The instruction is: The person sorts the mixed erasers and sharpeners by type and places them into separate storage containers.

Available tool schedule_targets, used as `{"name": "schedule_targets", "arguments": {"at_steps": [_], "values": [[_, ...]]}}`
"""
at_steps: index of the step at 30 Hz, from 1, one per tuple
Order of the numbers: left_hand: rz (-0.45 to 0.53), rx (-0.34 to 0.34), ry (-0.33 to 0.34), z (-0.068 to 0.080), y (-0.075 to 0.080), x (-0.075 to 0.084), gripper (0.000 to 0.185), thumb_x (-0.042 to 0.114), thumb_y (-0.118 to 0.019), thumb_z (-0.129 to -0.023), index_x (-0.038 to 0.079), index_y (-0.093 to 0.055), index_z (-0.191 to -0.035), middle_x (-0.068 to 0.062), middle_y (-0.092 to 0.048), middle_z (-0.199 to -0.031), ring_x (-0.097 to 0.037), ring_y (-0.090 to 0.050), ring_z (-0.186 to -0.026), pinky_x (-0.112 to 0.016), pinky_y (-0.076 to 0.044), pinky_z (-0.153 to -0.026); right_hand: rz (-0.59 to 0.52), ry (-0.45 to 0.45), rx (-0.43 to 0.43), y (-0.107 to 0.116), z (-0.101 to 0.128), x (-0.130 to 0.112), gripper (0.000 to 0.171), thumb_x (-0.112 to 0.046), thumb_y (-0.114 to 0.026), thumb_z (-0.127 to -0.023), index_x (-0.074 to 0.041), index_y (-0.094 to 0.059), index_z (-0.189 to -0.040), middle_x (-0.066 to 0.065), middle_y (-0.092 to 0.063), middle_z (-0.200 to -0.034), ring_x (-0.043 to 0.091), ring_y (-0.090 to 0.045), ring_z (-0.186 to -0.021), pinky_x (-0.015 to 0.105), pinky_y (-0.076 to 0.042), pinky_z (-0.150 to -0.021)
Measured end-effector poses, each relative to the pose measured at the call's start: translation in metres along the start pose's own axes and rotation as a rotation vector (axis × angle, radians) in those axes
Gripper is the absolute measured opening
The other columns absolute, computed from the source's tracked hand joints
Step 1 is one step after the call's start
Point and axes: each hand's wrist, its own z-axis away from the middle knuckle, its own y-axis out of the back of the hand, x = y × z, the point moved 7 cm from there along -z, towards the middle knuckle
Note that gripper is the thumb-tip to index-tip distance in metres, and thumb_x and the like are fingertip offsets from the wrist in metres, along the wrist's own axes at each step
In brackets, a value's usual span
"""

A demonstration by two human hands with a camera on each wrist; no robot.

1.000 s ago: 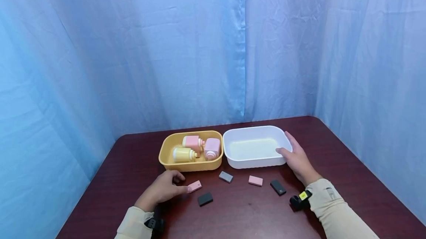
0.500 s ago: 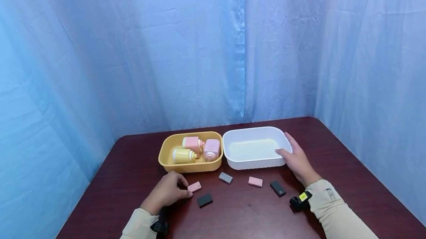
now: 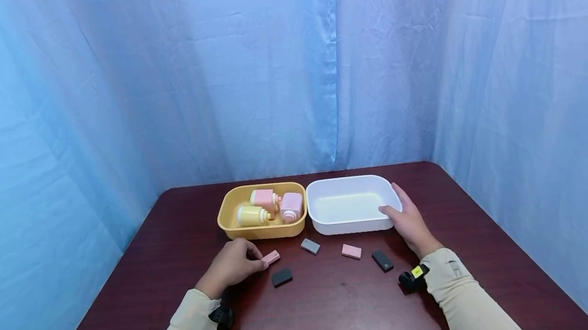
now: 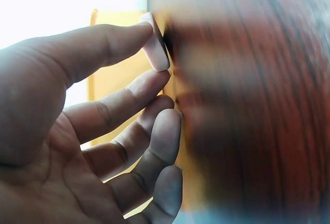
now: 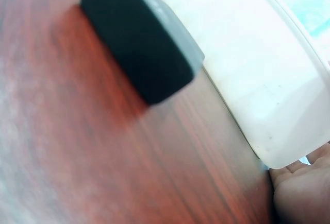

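Right hand (image 5: 303, 190) at the end of a white tray (image 5: 258, 87) on a reddish-brown table (image 5: 124, 157).
A black block (image 5: 136, 41) lies in front of the tray's long wall; the hand, partly out of frame, touches the tray's near corner.

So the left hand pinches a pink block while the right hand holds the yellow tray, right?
Not quite: the head view shows the right hand holding the white tray. The left hand does pinch a pink block.
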Motion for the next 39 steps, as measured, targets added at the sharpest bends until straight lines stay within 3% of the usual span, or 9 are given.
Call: {"name": "schedule_targets", "arguments": {"at_steps": [16,28,39], "values": [[-0.039,0.003,-0.075,-0.001,0.000,0.030,0.011,0.030,-0.084,-0.084,0.023,-0.077,-0.080,0.011,-0.067,-0.076,-0.009,-0.057,-0.069,-0.030,-0.048,-0.065,-0.003,-0.009,0.001,-0.001,0.000,0.000,0.091,-0.019,-0.065,-0.100,-0.022,-0.005,-0.168,0.013,-0.011,-0.174,0.038,-0.019,-0.157,0.061,-0.023,-0.123],[-0.043,0.092,-0.128,-0.006,0.012,0.056,0.013,0.031,-0.085,-0.083,0.023,-0.076,-0.081,0.010,-0.063,-0.078,-0.008,-0.055,-0.068,-0.027,-0.047,-0.062,0.004,-0.014,-0.003,-0.002,0.000,-0.001,0.091,-0.019,-0.064,-0.100,-0.022,-0.004,-0.168,0.013,-0.012,-0.174,0.038,-0.019,-0.156,0.062,-0.023,-0.123],[0.000,0.124,-0.149,-0.016,0.020,0.075,0.010,0.030,-0.084,-0.085,0.021,-0.079,-0.083,0.009,-0.066,-0.071,-0.009,-0.056,-0.061,-0.028,-0.048,-0.056,0.013,0.010,0.000,0.000,0.001,0.000,0.088,-0.020,-0.064,-0.101,-0.020,-0.007,-0.168,0.015,-0.014,-0.173,0.040,-0.022,-0.156,0.063,-0.026,-0.122]]}}
